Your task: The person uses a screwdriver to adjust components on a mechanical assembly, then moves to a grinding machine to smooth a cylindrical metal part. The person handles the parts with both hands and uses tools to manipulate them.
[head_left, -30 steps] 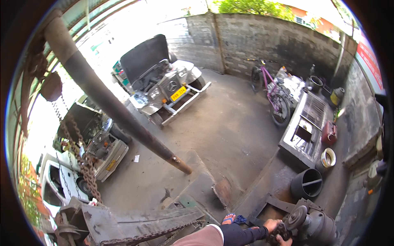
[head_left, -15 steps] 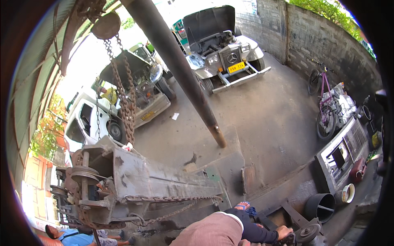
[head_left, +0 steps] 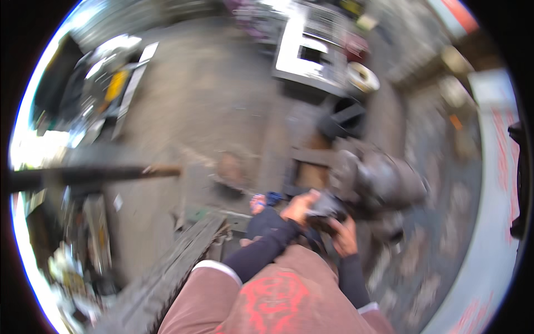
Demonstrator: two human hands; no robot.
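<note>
Both my hands grip a dark, rounded part [head_left: 325, 211] in front of my body. It looks like metal, but blur hides its exact kind. My left hand [head_left: 299, 209] closes on its left side, and my right hand [head_left: 344, 236] wraps its lower right side. Just beyond it sits a bulky grey-brown machine [head_left: 384, 181] with a rounded body. I cannot tell whether the part is apart from the machine or touching it.
A black bucket-like container [head_left: 342, 118] and a pale round tub [head_left: 362, 78] stand beyond the machine. A white metal panel [head_left: 286, 64] lies near them. To the left are a heavy beam [head_left: 161, 270], a dark post [head_left: 94, 173] and a vehicle with its hood raised [head_left: 105, 83].
My view has swung to the right and down, blurring the scene. Both hands now show around the dark part; before, they were low at the picture's bottom edge, partly cut off.
</note>
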